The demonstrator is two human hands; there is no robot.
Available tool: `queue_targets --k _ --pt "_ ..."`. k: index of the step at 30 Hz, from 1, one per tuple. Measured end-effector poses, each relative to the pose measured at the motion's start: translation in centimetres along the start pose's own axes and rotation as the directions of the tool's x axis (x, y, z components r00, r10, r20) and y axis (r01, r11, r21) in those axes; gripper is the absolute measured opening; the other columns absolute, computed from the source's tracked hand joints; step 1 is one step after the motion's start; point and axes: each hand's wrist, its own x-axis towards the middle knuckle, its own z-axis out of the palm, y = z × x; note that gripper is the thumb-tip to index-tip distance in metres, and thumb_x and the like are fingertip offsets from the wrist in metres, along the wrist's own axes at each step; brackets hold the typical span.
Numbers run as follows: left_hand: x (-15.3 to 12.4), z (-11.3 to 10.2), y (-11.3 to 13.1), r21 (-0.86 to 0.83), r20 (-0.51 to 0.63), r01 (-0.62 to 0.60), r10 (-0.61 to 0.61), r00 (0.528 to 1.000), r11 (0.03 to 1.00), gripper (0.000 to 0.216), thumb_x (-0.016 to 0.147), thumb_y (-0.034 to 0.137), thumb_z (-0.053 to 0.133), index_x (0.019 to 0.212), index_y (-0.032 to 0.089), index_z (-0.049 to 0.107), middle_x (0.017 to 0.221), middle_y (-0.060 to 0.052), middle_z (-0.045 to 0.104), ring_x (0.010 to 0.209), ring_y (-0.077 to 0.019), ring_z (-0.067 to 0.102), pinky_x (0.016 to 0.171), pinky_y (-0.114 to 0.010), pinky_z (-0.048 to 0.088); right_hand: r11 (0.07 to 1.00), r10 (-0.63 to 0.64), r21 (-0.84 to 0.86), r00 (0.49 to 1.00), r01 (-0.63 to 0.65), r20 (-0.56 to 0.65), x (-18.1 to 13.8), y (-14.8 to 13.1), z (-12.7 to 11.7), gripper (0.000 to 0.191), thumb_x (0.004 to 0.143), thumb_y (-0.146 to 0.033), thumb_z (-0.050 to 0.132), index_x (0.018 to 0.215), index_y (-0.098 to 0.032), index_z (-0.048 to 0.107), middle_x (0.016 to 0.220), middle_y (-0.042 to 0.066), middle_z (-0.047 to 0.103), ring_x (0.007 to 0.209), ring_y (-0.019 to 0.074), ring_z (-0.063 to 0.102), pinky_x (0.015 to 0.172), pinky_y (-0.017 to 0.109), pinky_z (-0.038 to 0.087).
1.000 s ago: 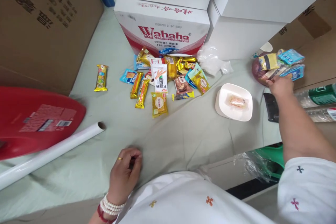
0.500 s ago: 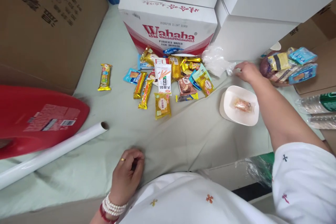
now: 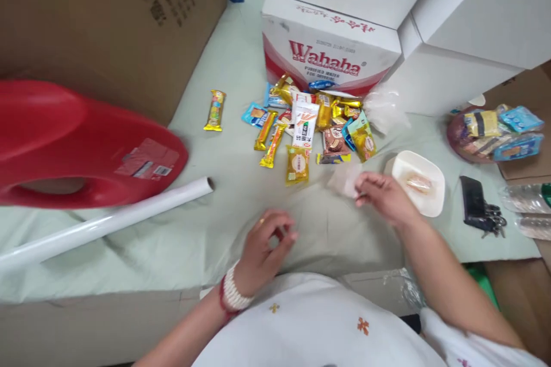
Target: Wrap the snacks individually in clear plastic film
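My right hand [image 3: 383, 198] pinches a thin clear plastic bag [image 3: 345, 179] just above the pale green cloth, left of a white plate [image 3: 434, 199] that holds one wrapped snack [image 3: 419, 184]. My left hand [image 3: 267, 241] hovers near my body, fingers half curled and thumb apart, with nothing in it. A pile of several wrapped snacks [image 3: 314, 129] lies just beyond both hands. One gold bar [image 3: 214, 109] lies alone to the left of the pile.
A Wahaha carton [image 3: 331, 51] and white boxes stand behind the pile, with more clear bags [image 3: 383, 109] beside it. A red plastic seat [image 3: 86, 149] and a white roll [image 3: 107, 223] lie left. At right are a snack-filled bowl [image 3: 495, 132], a phone with keys [image 3: 476, 212] and bottles [image 3: 529, 200].
My right hand went from the bowl to the clear bags, then drew back toward me with one bag. My left hand lifted off the cloth and moved right. The view shifted left.
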Motion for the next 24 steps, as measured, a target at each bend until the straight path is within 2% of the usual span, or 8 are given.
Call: queue_targets --k 3,5,9,14,16,19,21,24 --pt "2.7 2.1 0.3 -0.135 0.007 0.070 -0.070 0.998 0.988 0.045 0.078 0.037 0.081 0.118 0.022 0.067 0.117 -0.011 0.063 0.097 -0.0208 0.064 0.069 -0.028 0.056 0.979 0.121 0.141 0.977 -0.147 0.175 -2.8 2.8 6.4 0.036 0.073 -0.054 0.084 0.077 -0.019 0.075 0.068 0.001 0.063 0.059 0.0113 0.055 0.052 0.022 0.052" --pt "3.6 2.4 -0.3 -0.191 0.038 0.146 -0.141 0.989 0.971 0.021 0.084 0.038 0.074 0.096 0.020 0.073 0.095 -0.007 0.067 0.085 -0.0185 0.063 0.070 -0.028 0.053 0.956 0.160 0.215 0.970 -0.199 0.183 -3.5 3.8 8.2 0.034 0.072 -0.050 0.085 0.076 -0.018 0.073 0.067 0.000 0.061 0.056 0.0098 0.051 0.047 0.019 0.047" --pt "3.4 0.6 -2.0 -0.332 -0.008 0.330 -0.352 0.936 0.884 0.030 0.083 0.048 0.075 0.081 0.018 0.071 0.068 0.001 0.060 0.061 -0.0115 0.051 0.059 -0.024 0.043 0.899 0.241 0.347 0.964 -0.266 0.115 -3.2 4.4 7.7 0.031 0.066 -0.042 0.084 0.067 -0.019 0.063 0.055 -0.005 0.049 0.044 0.0061 0.037 0.036 0.016 0.030" --pt "2.6 -1.8 -2.2 -0.461 0.103 0.457 -0.466 0.879 0.760 0.047 0.075 0.062 0.079 0.077 0.017 0.065 0.061 0.006 0.048 0.052 -0.0070 0.039 0.048 -0.021 0.033 0.906 0.293 0.277 0.947 -0.320 0.133 -2.3 4.6 6.1 0.039 0.062 -0.049 0.087 0.070 -0.019 0.062 0.054 -0.007 0.041 0.042 0.0046 0.027 0.033 0.017 0.020" --pt "2.3 -2.1 -1.8 -0.461 0.038 0.431 -0.468 0.883 0.775 0.046 0.077 0.062 0.077 0.077 0.018 0.063 0.060 0.007 0.046 0.051 -0.0069 0.037 0.047 -0.021 0.031 0.958 0.189 0.227 0.981 -0.174 -0.048 -2.2 4.5 6.0 0.045 0.063 -0.055 0.088 0.071 -0.020 0.061 0.056 -0.007 0.042 0.045 0.0055 0.031 0.036 0.017 0.026" --pt "1.7 -1.8 -0.9 -0.363 -0.092 0.331 -0.387 0.917 0.871 0.038 0.084 0.056 0.073 0.079 0.019 0.065 0.061 0.005 0.051 0.054 -0.0085 0.041 0.052 -0.022 0.034 0.988 0.047 0.155 0.961 -0.004 -0.273 -2.7 4.1 6.5 0.050 0.073 -0.064 0.082 0.069 -0.021 0.056 0.057 -0.006 0.043 0.047 0.0063 0.031 0.038 0.018 0.026" --pt "1.2 -1.1 -0.4 -0.271 -0.092 0.263 -0.297 0.951 0.926 0.031 0.087 0.049 0.070 0.080 0.019 0.067 0.064 0.003 0.057 0.057 -0.0102 0.046 0.057 -0.024 0.037 0.979 0.110 0.188 0.981 -0.079 -0.163 -3.3 3.9 7.6 0.054 0.077 -0.072 0.074 0.072 -0.020 0.060 0.060 -0.003 0.049 0.047 0.0075 0.033 0.037 0.019 0.025" --pt "0.7 0.0 -0.2 -0.183 0.015 0.167 -0.167 0.986 0.969 0.025 0.089 0.042 0.070 0.077 0.020 0.070 0.067 0.000 0.062 0.063 -0.0127 0.051 0.065 -0.027 0.040 0.962 0.141 0.220 0.985 -0.160 0.100 -3.6 4.0 10.2 0.051 0.073 -0.068 0.081 0.079 -0.020 0.066 0.073 0.001 0.061 0.059 0.0115 0.050 0.046 0.021 0.042"
